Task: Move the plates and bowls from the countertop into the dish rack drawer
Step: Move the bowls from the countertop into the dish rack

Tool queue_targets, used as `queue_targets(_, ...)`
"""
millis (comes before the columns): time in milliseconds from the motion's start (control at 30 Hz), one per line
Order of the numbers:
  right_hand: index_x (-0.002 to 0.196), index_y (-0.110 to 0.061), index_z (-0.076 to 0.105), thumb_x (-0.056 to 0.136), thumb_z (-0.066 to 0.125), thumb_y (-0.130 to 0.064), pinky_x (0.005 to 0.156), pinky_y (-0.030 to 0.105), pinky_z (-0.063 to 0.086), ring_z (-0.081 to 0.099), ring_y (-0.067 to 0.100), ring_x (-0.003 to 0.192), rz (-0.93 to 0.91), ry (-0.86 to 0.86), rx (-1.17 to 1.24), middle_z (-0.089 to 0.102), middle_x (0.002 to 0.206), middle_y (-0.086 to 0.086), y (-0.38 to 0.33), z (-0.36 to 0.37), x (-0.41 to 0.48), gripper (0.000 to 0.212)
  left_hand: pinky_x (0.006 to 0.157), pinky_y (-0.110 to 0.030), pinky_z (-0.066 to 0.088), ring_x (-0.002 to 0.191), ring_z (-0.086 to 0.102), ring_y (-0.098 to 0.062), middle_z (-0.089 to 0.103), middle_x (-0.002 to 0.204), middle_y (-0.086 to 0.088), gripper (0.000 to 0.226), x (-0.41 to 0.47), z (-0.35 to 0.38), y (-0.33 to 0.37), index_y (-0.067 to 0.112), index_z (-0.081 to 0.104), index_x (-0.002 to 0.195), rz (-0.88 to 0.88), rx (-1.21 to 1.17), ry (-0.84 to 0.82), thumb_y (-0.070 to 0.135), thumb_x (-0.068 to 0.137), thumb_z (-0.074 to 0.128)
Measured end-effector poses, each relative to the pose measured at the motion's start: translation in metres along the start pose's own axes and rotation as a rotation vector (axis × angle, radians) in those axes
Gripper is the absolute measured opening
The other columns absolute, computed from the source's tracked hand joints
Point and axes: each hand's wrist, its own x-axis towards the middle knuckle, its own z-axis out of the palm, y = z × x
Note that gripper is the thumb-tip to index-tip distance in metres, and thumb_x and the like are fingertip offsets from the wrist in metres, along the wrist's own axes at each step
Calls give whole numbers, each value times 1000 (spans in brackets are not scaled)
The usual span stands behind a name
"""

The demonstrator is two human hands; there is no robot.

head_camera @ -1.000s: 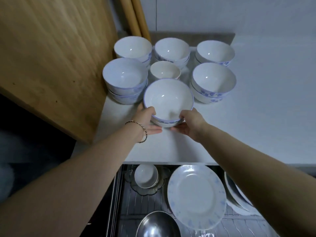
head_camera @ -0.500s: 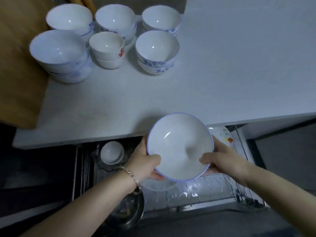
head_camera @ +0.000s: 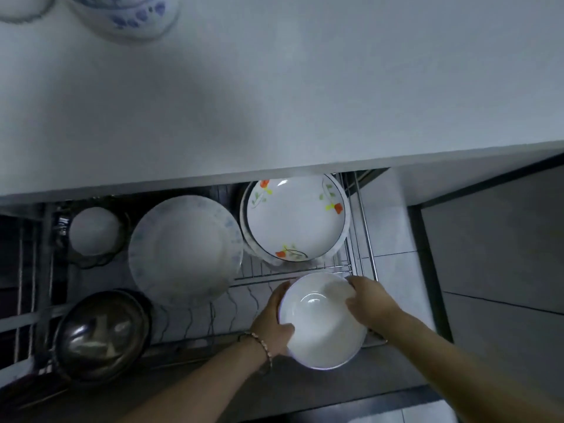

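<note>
I hold a white bowl with a thin blue rim (head_camera: 323,323) in both hands, low over the front right corner of the open wire dish rack drawer (head_camera: 363,239). My left hand (head_camera: 273,320) grips its left side and my right hand (head_camera: 367,302) grips its upper right rim. In the drawer lie a pale blue-patterned plate (head_camera: 183,250), a flowered plate (head_camera: 294,219) on a stack, and a small white bowl (head_camera: 93,230). A blue-patterned bowl (head_camera: 134,15) on the white countertop (head_camera: 274,87) shows at the top edge.
A steel pot (head_camera: 100,334) sits at the drawer's front left. The small bowl rests in a dark glass dish (head_camera: 91,261). The countertop's front edge overhangs the drawer's back. A tiled floor (head_camera: 393,239) and a grey cabinet front (head_camera: 494,254) lie to the right.
Both hands have carried the bowl off the countertop, forward and down to the drawer's front right corner. My view has tilted down, so most countertop bowls are out of frame.
</note>
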Motion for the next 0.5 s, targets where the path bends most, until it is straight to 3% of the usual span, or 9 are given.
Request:
queue_targets(67,132,-16,51,85,41,3,94,30,47,59,29,114,-4,9,-41,62,125,14,6,7,16,51,108,-47,39,133,34,-25,37,144,-3,83,17,8,-6,26,23,147,-29,50,-14,-5,74,48)
queue_targets(200,139,-22,43,87,37,6,97,32,47,59,30,114,-21,59,-60,58,129,15,14,17,44,59,113,-43,32,136,34,-28,38,146,-6,85,46,18,-14,26,21,148,-74,93,1,-2,74,51)
queue_targets(367,140,-19,42,91,36,3,98,36,50,60,30,113,-15,79,-75,57,131,16,21,27,69,53,112,-48,35,131,42,-30,47,140,-8,81,79,30,-28,31,32,143,-140,107,33,2,68,47)
queue_targets(500,135,-14,46,92,36,2,93,36,50,62,31,108,-26,125,-130,62,123,16,24,31,78,47,112,-37,36,130,44,-29,47,143,-11,70,90,36,-32,21,33,145,-211,153,80,-2,80,45)
